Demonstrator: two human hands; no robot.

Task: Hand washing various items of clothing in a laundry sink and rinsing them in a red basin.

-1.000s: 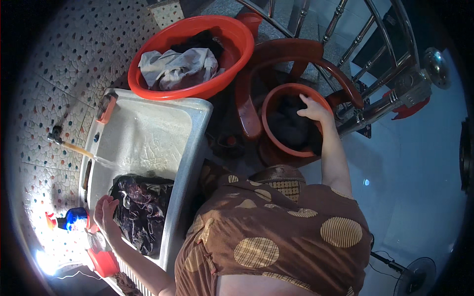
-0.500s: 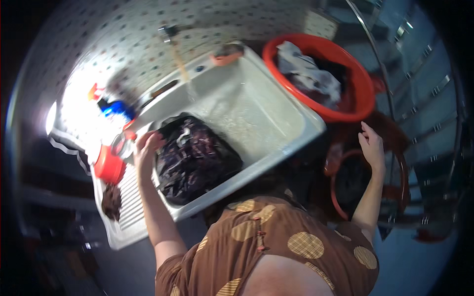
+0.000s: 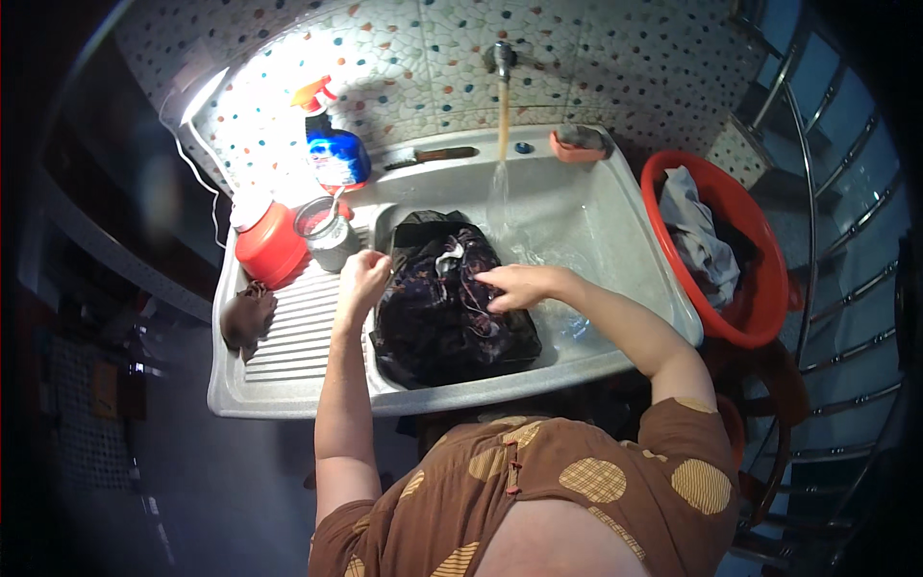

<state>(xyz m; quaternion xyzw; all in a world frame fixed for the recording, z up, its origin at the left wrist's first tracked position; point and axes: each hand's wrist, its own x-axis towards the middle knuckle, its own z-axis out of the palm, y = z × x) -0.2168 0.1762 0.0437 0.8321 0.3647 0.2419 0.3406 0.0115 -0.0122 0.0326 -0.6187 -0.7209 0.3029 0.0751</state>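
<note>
A dark, purplish patterned garment (image 3: 433,327) lies bunched at the left side of the white sink (image 3: 615,212), a small pale patch showing near its top. At the garment's left edge is my left hand (image 3: 363,281), its fingers curled closed; whether cloth is between them is hidden. My right hand (image 3: 527,286) reaches over the garment's right part. Its fingers point left and stand apart from the thumb, at the fabric. Water runs from the tap (image 3: 501,60) into the basin behind the garment.
On the ribbed drainboard (image 3: 288,346) stand a red tub (image 3: 271,245), a clear grey cup (image 3: 328,240) and a brown rag (image 3: 248,319). Behind them are a blue spray bottle (image 3: 336,154) and a knife (image 3: 431,156). A red basin (image 3: 766,322) with laundry stands right, near metal railings.
My right hand has come from beside the red basin on the right to the garment. My left hand's fingers have curled closer in. The view has turned, levelling the sink.
</note>
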